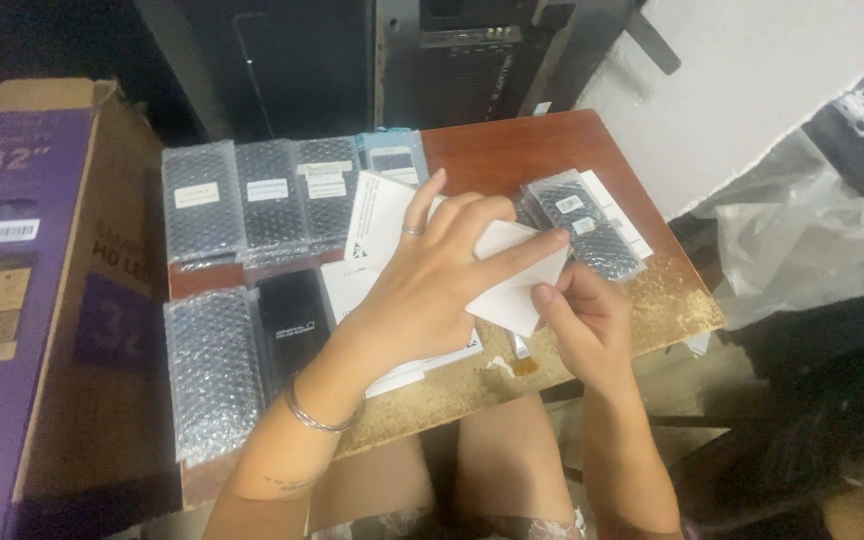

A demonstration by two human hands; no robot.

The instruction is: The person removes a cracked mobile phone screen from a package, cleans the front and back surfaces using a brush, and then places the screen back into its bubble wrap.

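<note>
Both hands' fingers [527,246] pinch white card [512,300].

Left hand [442,275] and right hand [580,315] grip a white packet [512,290] above the wooden table [512,150]; bubble-wrapped packs [252,195] lie far left.

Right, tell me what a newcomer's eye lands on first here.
First, the two hands at centre: the left hand and right hand hold a white packet between them over a small wooden table. Next, the bubble-wrapped packages lined up on the table's left, then the big purple carton at far left.
</note>
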